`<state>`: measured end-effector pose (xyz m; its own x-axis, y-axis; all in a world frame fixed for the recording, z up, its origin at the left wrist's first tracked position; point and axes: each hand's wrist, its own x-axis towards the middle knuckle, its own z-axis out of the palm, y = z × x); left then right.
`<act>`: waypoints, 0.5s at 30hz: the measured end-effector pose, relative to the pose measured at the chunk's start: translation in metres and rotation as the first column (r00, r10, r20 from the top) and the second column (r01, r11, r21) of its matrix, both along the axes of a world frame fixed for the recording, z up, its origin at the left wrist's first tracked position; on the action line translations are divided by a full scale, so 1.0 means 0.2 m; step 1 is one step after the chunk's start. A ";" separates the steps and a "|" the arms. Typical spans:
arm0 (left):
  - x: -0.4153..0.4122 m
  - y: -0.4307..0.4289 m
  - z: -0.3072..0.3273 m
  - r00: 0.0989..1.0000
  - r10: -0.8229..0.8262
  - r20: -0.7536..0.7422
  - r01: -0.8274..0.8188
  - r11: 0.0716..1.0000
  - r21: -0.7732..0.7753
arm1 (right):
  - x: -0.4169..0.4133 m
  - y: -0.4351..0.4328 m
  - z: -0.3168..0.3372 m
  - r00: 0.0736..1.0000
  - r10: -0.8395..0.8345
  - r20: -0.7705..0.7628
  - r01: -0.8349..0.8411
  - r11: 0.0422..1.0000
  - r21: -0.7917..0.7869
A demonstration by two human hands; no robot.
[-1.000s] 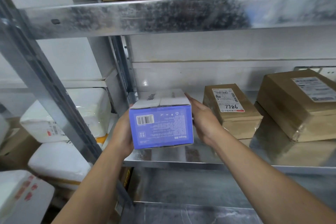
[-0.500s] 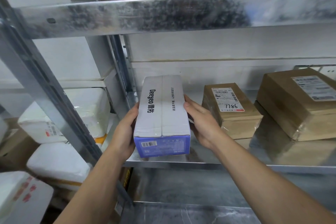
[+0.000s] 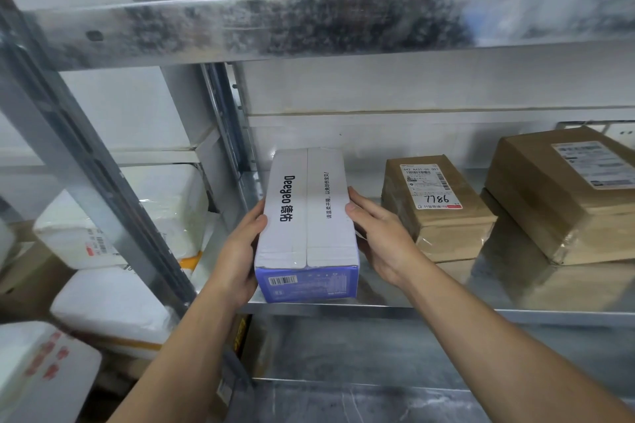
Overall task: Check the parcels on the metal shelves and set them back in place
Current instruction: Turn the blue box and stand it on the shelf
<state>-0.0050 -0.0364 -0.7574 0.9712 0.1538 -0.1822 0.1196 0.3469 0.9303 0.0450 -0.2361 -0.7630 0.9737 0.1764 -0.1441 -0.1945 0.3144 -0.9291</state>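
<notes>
The metal shelf carried a large brown parcel at the right and a smaller labelled parcel beside it. At its left end, near the front edge, lay the white-and-blue box. The left hand and right hand gripped its sides, thumbs hooked over the top. The right fingers lay together; the left ones were hidden.

mottled shiny metal shelf, matt cardboard box, glossy taped brown parcel

Bare shelf strip between box and parcel
</notes>
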 end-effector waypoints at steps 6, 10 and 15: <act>0.00 0.01 -0.01 1.000 0.001 -0.008 -0.001 1.000 0.001 | -0.01 0.00 0.00 1.000 -0.005 -0.011 0.005 1.000 -0.007; 0.00 0.01 -0.01 1.000 -0.017 0.015 0.016 0.999 0.052 | -0.02 -0.01 0.00 1.000 -0.014 -0.020 0.014 1.000 -0.001; 0.00 0.04 0.01 1.000 0.030 0.004 -0.030 0.993 0.115 | 0.01 -0.02 0.01 0.998 -0.054 -0.032 0.053 0.998 -0.035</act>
<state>-0.0046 -0.0294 -0.7558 0.9661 0.2027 -0.1597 0.1089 0.2410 0.9644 0.0473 -0.2394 -0.7608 0.9762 0.1188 -0.1817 -0.2094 0.2936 -0.9327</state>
